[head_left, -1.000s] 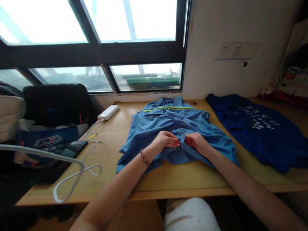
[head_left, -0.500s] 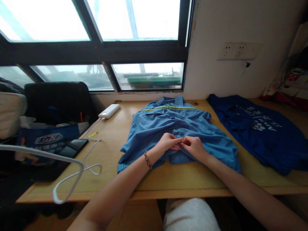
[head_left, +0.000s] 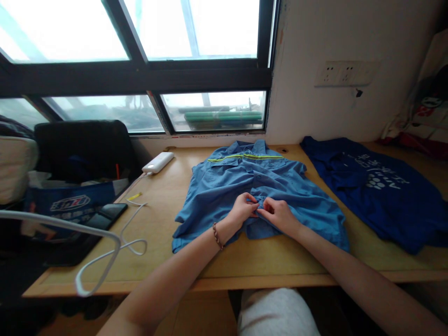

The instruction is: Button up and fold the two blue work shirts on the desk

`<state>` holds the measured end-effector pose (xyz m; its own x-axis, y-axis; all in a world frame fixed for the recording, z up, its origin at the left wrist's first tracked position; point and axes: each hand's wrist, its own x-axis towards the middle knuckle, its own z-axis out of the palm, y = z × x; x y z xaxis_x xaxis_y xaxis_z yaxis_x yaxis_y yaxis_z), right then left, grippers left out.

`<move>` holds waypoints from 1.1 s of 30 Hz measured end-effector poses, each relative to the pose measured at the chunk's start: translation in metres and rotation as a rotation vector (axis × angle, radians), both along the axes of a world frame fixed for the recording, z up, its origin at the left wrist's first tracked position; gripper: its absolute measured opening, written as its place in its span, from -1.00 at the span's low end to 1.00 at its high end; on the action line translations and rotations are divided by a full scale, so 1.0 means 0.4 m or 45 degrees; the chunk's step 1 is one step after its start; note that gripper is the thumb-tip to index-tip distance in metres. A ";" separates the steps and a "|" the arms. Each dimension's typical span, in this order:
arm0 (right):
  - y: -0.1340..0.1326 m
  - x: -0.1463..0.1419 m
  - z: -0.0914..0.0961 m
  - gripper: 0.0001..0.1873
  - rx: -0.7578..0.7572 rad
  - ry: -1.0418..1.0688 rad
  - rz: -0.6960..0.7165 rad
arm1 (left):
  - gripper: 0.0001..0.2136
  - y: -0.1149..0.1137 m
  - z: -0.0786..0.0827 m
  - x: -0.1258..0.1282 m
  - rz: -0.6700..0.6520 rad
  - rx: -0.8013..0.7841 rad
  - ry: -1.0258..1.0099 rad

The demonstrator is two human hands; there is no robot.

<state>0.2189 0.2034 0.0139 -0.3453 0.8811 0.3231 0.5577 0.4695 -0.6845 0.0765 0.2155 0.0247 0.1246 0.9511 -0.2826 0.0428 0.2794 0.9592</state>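
Observation:
A light blue button-up shirt (head_left: 224, 177) with a yellow stripe across its chest lies spread on the table, collar toward the window. Both my hands are at its front opening, low on the button strip. My left hand (head_left: 244, 207), with a beaded bracelet at the wrist, pinches the shirt's front edge. Close beside it on the right, my right hand (head_left: 278, 214) has thumb and forefinger closed on the same strip of cloth. Whatever button lies between the fingertips is too small and covered to make out.
On the wooden table (head_left: 154, 247), a dark blue shirt (head_left: 371, 186) with white print lies to the right. At left are a white power bank (head_left: 158, 162), its white cable (head_left: 101, 254) and a black phone (head_left: 108, 212). A blue bag (head_left: 75, 198) stands beyond the table's left edge.
My left hand's fingertips have shifted slightly left and bent more. My right hand has also moved a little left and down. The shirt stays in place.

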 end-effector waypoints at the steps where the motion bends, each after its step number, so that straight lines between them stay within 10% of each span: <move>1: -0.001 0.000 0.002 -0.77 0.009 -0.020 0.008 | -0.85 -0.001 -0.001 0.002 0.013 0.017 0.014; 13: 0.007 0.001 -0.008 -0.68 -0.014 0.002 -0.017 | -0.86 -0.009 -0.028 0.017 -0.018 0.565 0.060; 21: 0.028 0.009 -0.019 -0.62 -0.631 0.507 -0.048 | -0.86 0.006 -0.024 0.001 -0.287 0.711 0.070; 26: 0.037 0.012 -0.021 -0.60 -1.026 0.725 0.090 | -0.79 -0.007 0.005 -0.012 -0.377 0.914 0.621; 29: 0.019 0.014 0.005 -0.59 -0.891 0.423 0.085 | -0.74 -0.026 0.030 -0.016 -0.440 0.979 0.933; 33: -0.072 0.047 0.042 -0.68 -0.093 -0.212 -0.064 | -0.59 -0.090 0.048 -0.061 -0.341 1.111 1.384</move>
